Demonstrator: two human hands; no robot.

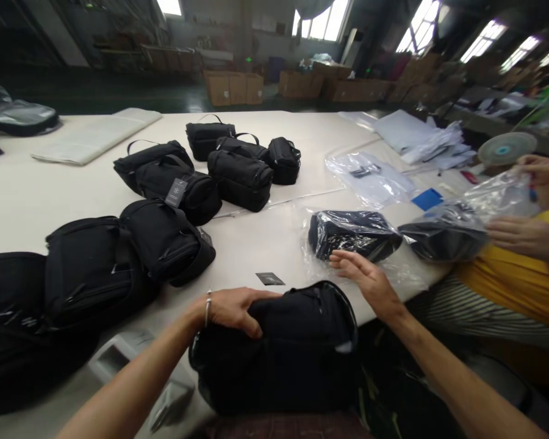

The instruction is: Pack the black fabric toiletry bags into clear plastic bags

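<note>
Table (36, 195) fills mid-frame | black bag (279, 353) bottom centre at table's edge | your left hand (233, 308) flat on its top, loose | your right hand (366, 277) open, at wrapped bag (352, 235).

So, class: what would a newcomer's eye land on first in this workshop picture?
Most striking are the black bags spread over the left half of the white table. At the near edge, the left hand rests on a large black bag, while the right hand hovers open by a plastic-wrapped bag. At right, a co-worker's hands hold another bag in clear plastic.
</note>
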